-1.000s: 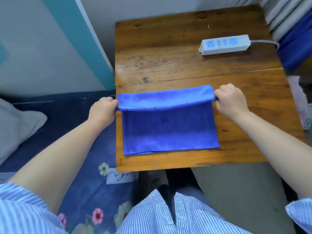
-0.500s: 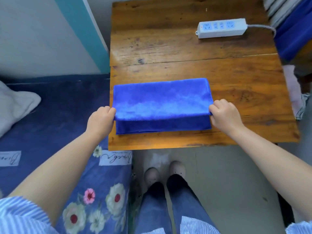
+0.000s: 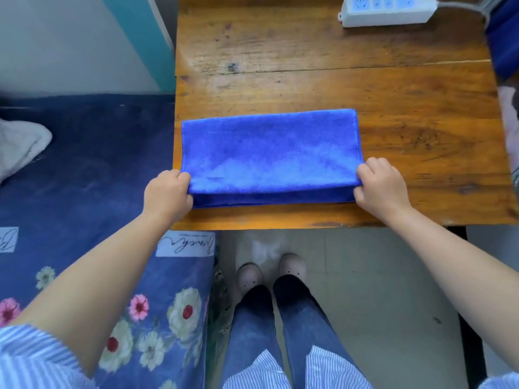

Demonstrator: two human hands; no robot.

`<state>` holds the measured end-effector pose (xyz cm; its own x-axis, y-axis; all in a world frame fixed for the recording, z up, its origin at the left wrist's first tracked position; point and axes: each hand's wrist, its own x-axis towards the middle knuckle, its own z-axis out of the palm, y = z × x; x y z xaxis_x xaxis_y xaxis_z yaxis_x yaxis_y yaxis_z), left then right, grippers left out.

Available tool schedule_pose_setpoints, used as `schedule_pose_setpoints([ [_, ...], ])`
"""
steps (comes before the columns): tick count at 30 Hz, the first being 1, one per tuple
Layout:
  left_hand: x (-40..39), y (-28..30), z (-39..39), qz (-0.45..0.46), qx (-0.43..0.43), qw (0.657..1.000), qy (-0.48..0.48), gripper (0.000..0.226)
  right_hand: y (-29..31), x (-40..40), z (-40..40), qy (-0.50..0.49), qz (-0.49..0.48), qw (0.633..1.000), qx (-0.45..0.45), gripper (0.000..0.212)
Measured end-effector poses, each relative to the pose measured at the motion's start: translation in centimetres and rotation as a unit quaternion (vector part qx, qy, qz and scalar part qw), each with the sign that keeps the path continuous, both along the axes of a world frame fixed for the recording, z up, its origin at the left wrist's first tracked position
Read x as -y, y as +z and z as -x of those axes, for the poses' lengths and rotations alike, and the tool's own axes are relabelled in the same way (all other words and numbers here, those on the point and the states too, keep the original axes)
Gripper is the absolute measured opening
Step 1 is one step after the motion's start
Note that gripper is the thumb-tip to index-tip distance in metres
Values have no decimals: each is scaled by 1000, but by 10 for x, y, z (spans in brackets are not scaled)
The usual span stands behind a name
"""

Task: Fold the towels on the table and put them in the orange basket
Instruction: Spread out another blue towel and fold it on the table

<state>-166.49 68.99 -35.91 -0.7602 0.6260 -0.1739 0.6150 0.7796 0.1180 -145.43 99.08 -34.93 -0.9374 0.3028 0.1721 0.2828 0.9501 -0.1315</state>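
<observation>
A bright blue plush microfibre towel (image 3: pixel 269 153), folded into a wide rectangle, lies on the near part of a worn brown wooden table (image 3: pixel 323 71), its left edge close to the table's left side and its front edge a little short of the table's near edge. The upper layer is held slightly above a thinner strip of the lower layer that shows along the front. The left hand (image 3: pixel 167 196) pinches the upper layer's near-left corner, fingers curled round the cloth with the thumb underneath. The right hand (image 3: pixel 380 189) grips the near-right corner in the same way, knuckles bent over the edge. Both bare forearms reach in from the lower corners, with blue-and-white striped sleeves at the bottom. A white multi-socket power strip (image 3: pixel 387 9) rests at the far right of the table, well apart from the towel, its grey cable running off to the right. Left of the table lies a dark blue bedsheet printed with flowers (image 3: pixel 84 192), with a white cushion (image 3: pixel 19 147) at its far left. Below the table edge, on a pale tiled floor, stand two light-coloured shoes (image 3: pixel 269 272) under blue jeans.
</observation>
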Motion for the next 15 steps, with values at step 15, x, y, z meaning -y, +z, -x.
schedule_pose_setpoints([
  [15, 13, -9, -30, 208, 6, 975, -77, 13, -19, 20, -29, -58, 9, 994, 87, 21],
])
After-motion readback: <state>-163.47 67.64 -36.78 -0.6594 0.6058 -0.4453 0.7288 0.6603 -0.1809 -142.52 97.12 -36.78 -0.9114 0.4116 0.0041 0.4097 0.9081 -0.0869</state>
